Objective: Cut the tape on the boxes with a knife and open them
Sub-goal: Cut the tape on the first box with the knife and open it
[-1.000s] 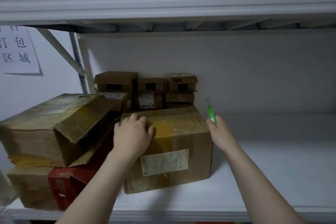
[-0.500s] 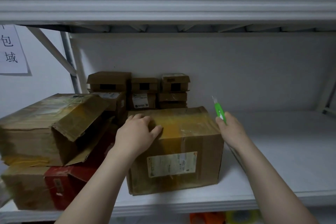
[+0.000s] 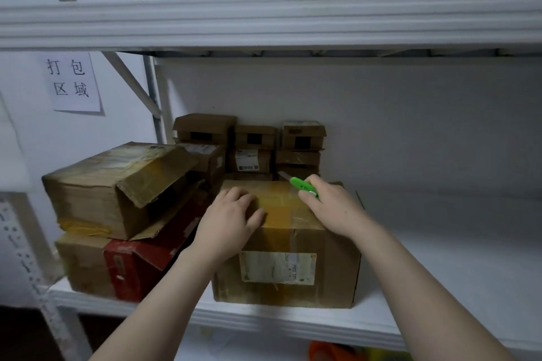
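Right now the left hand (image 3: 231,220) rests spread on top of the box (image 3: 287,243) at the near edge of the shelf (image 3: 440,287), while the right hand (image 3: 334,208) grips the green knife (image 3: 303,187) over its tape (image 3: 278,208). A blade slipping left could likely nick the resting hand.

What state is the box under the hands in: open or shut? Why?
Shut. The box has flaps flat under tape; the left hand rests on top, the right hand holds a knife.
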